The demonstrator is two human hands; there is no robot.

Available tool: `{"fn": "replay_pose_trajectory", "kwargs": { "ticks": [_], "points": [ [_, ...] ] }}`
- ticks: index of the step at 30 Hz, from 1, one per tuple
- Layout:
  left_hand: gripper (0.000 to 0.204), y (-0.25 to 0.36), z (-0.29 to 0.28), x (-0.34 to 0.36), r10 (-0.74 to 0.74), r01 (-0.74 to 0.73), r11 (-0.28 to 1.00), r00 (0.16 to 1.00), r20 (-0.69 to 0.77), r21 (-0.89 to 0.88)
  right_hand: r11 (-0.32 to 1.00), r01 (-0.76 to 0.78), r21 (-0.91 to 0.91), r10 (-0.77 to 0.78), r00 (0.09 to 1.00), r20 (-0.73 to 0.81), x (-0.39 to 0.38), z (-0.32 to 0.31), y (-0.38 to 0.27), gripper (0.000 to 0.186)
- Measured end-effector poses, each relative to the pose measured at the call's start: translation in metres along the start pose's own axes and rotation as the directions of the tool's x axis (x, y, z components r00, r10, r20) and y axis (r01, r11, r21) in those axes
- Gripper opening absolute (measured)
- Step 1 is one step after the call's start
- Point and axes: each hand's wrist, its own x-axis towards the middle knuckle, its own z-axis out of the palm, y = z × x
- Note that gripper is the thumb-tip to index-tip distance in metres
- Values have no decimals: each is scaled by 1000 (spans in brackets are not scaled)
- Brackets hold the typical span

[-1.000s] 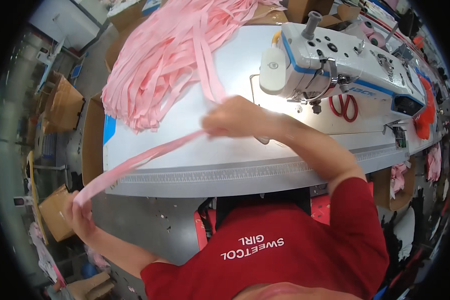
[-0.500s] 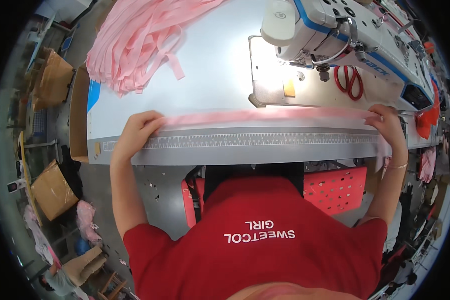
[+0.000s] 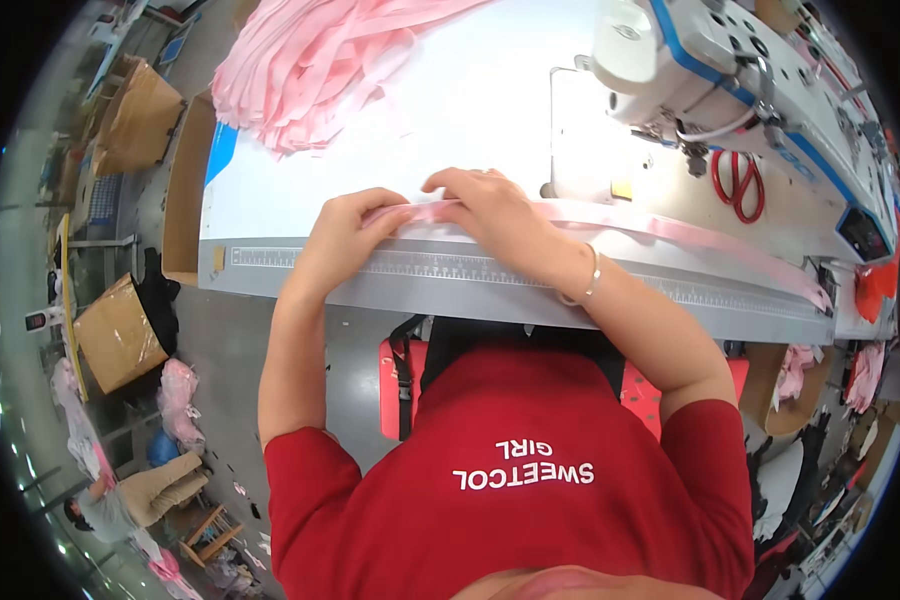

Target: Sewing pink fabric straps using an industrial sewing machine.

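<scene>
A long pale pink fabric strip (image 3: 650,222) runs along the table near its front edge, its right end sloping down to the ruler. My left hand (image 3: 355,232) pinches the strip's left part between thumb and fingers. Close beside it, my right hand (image 3: 495,218) has come across to the left and grips the same strip, one finger lifted; its other fingers are partly hidden. Under both hands lies the printed ruler scale (image 3: 430,264) along the grey table edge. A large heap of pink strips (image 3: 310,75) rests behind my left hand.
A white and blue sewing machine (image 3: 710,75) stands at the back right, with red-handled scissors (image 3: 738,187) on its bed. A small yellow piece (image 3: 622,188) lies near the needle area. Cardboard boxes (image 3: 120,335) stand left of the table; a red seat (image 3: 390,390) is below it.
My right hand has moved left from the strip's far right end to beside my left hand. My left hand has shifted right. The strip's right end now lies loose on the table.
</scene>
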Motion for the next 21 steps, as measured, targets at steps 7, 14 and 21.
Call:
{"fn": "replay_pose_trajectory", "kwargs": {
  "ticks": [7,14,21],
  "points": [
    [13,-21,14,-21,-169,-1,881,933,-316,-473,997,-12,-73,16,998,53,-6,-8,-8,18],
    [16,-7,31,-24,-71,-166,838,912,-405,-520,991,47,127,-35,994,-100,13,14,-26,14],
    [17,-12,28,-26,-198,-143,569,932,-304,-810,984,-20,178,47,988,-148,12,14,-25,9]
  ]
}}
